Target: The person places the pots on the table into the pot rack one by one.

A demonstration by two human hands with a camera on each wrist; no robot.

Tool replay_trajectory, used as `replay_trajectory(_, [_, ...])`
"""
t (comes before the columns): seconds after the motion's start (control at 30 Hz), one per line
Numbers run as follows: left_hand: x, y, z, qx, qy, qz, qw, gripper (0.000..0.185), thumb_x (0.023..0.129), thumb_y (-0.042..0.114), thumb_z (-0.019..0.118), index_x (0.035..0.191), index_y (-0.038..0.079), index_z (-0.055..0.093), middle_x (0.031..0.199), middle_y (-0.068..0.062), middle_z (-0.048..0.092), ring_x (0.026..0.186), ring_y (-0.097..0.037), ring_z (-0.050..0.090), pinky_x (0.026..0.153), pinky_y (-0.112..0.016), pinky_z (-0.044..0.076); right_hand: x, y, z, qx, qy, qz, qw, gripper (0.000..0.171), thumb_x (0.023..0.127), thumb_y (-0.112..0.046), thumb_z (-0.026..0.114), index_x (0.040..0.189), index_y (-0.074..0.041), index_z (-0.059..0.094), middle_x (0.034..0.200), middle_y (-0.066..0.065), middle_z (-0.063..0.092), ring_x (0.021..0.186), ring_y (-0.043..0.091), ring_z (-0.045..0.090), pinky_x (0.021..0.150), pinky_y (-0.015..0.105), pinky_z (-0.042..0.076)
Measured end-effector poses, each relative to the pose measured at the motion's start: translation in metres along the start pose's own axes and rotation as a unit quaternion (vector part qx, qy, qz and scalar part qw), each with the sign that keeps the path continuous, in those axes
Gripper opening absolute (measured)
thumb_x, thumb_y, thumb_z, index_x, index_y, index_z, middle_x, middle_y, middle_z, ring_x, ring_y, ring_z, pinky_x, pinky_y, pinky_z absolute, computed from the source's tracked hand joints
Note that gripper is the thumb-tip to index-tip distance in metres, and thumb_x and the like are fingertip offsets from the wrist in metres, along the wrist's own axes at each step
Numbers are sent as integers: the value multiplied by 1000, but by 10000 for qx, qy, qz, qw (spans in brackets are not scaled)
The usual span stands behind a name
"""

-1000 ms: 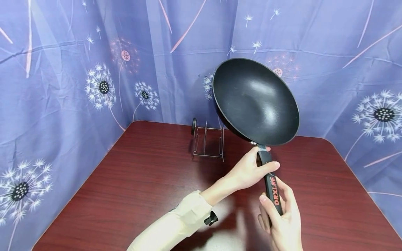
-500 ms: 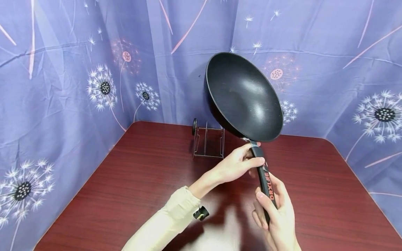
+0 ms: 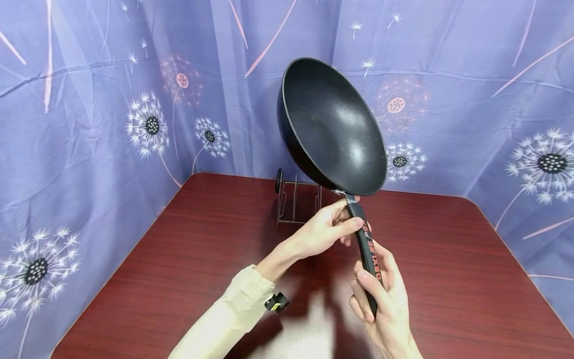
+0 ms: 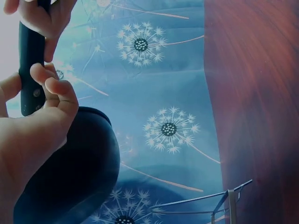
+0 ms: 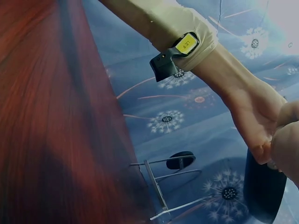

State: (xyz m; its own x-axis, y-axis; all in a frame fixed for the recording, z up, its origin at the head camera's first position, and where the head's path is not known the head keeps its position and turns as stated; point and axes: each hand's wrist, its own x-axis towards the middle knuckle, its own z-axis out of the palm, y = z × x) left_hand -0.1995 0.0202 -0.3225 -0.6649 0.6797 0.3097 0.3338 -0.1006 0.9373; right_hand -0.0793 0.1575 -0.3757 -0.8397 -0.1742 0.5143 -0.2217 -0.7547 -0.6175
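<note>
A black wok [image 3: 334,127] with a long black handle [image 3: 365,244] is held up above the table, its inside facing me and tilted. My left hand [image 3: 320,232] grips the handle close to the bowl, with the thumb across its top. Lower down, the right hand [image 3: 387,299] holds the handle's end, thumb along one side and fingers curled on the other. Behind and below the bowl stands a wire rack [image 3: 296,204] with a black round part on its left; the wok hides some of it. The left wrist view shows the wok's dark outside [image 4: 79,163].
The dark red wooden table [image 3: 202,249] has rounded far corners. A blue curtain [image 3: 251,124] with dandelion prints hangs around its back and sides. A small black camera [image 3: 276,302] sits on the left wrist.
Both hands have carried the wok left and slightly upward, and its bowl has turned more to the side. The rack has stayed put.
</note>
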Motion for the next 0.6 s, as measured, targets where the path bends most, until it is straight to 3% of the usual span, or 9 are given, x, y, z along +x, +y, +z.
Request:
replay_trajectory(0.2, [-4, -1, 0, 61, 482, -32, 9988, 42, 101, 15, 58, 140, 6, 46, 104, -20, 71, 63, -11, 59, 63, -22, 47, 5, 6, 0, 557, -290, 6, 9980, 57, 97, 15, 12, 147, -7, 30, 95, 3, 52, 42, 12, 21, 34, 22, 13])
replay_trajectory(0.43, [-12, -4, 1, -127, 919, 135, 9956, 46, 100, 20, 60, 144, 14, 45, 114, -13, 72, 69, -14, 61, 65, -23, 49, 11, 16, 2, 746, -467, -11, 9961, 58, 98, 13, 11, 150, -7, 26, 93, 3, 49, 39, 13, 21, 32, 22, 14])
replay_trajectory(0.6, [-15, -2, 3, -609, 1213, 166, 9906, 46, 99, 13, 60, 143, 11, 44, 112, -23, 69, 69, -11, 56, 62, -20, 45, 15, 21, 3, 1029, -692, -3, 9923, 58, 98, 12, 8, 150, -7, 27, 91, 3, 43, 39, 12, 21, 32, 20, 15])
